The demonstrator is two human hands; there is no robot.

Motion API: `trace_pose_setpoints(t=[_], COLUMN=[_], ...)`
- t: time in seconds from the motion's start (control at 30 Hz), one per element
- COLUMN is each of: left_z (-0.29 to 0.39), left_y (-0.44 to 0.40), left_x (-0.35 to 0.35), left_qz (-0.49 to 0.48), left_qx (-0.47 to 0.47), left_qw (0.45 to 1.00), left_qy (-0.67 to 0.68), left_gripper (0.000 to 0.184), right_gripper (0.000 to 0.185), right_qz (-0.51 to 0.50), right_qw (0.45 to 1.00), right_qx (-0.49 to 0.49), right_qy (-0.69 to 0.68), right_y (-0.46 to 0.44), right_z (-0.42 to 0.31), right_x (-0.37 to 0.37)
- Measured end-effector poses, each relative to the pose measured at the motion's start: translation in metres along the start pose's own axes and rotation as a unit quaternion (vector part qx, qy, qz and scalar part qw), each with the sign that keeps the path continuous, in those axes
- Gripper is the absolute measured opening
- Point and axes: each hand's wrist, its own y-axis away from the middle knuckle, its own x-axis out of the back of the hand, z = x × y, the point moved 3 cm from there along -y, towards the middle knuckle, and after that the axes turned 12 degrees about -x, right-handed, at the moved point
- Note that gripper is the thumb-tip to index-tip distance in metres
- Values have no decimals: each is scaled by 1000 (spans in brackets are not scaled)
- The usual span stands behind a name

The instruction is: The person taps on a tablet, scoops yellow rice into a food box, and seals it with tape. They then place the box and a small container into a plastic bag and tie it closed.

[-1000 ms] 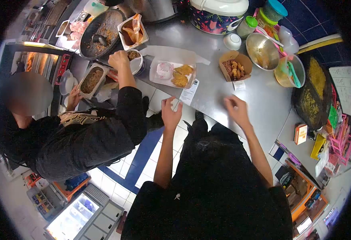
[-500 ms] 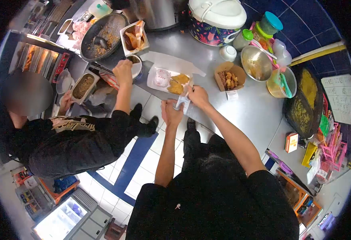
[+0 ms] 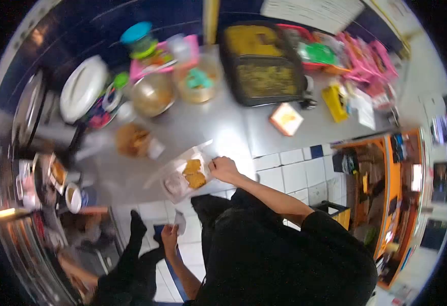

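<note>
Motion blur; glare; dark curved edges

Smooth, glossy metal desk (image 3: 182,127); shiny metal bowl (image 3: 153,95); matt black cloth shirt (image 3: 290,255); glossy white floor tiles (image 3: 268,162); rough, crumbed fried pieces (image 3: 195,179).

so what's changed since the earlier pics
The white box has moved right along the counter, from left of the brown box to its right, with the right hand at its edge. A paper slip is off the counter, in the left hand. The view has turned right. The fried pieces are still in the white box.
</note>
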Motion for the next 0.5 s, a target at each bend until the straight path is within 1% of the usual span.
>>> trace_pose_setpoints(t=[0.03, 0.07, 0.1, 0.13, 0.17, 0.2, 0.23, 0.27, 0.3, 0.33, 0.37, 0.4, 0.43, 0.47, 0.5], left_z=[25, 35, 69, 107, 102, 142, 180, 185, 182, 188, 195, 202, 209, 213, 218], left_y=[0, -4, -17, -24, -39, -49, -54, -70, -94, -109, -121, -133, -142, -148, -152], left_x=[-18, -34, -55, -71, -85, -115, -148, -171, -197, -222, -249, -270, -285, -299, -308], left_qz=[-2, 22, 52, 47, 54, 116, 176, 135, 90, 83, 57, 30, 25, 16, 9], left_qx=[-17, -7, -1, -27, -17, -13, -5, 21, 44, 32, 60, 89, 79, 76, 76], left_qw=[999, 1000, 998, 997, 998, 990, 966, 948, 914, 916, 890, 862, 868, 871, 873], left_qy=[29, 1, -27, -63, -30, 79, 186, 289, 393, 392, 448, 498, 489, 485, 481], left_gripper=[24, 24, 24, 25, 24, 25, 26, 31, 39, 39, 37, 36, 36, 37, 37], right_gripper=[40, 40, 39, 39, 42, 43, 44, 46, 46, 45, 44, 39, 39, 39, 44], right_qz=[7, 21, 52, 76, 86, 101, 112, 124, 136, 160, 184, 121, 127, 235, 337], right_qw=[1000, 999, 998, 996, 996, 994, 992, 991, 989, 986, 983, 988, 986, 970, 938], right_qx=[-20, -28, -30, -34, -10, -14, -20, 1, 1, 8, 15, -22, -20, 31, 78], right_qy=[-3, -14, 4, 15, -19, -40, -58, -57, -62, -37, -15, -89, -101, -55, -6], right_y=[-6, -13, -22, -27, -36, -38, -31, -30, -25, -13, -6, -1, -5, -5, -5], right_z=[35, 68, 107, 141, 176, 196, 216, 234, 246, 249, 252, 254, 261, 266, 270], right_x=[22, 45, 72, 91, 104, 130, 150, 165, 182, 195, 211, 229, 236, 244, 249])
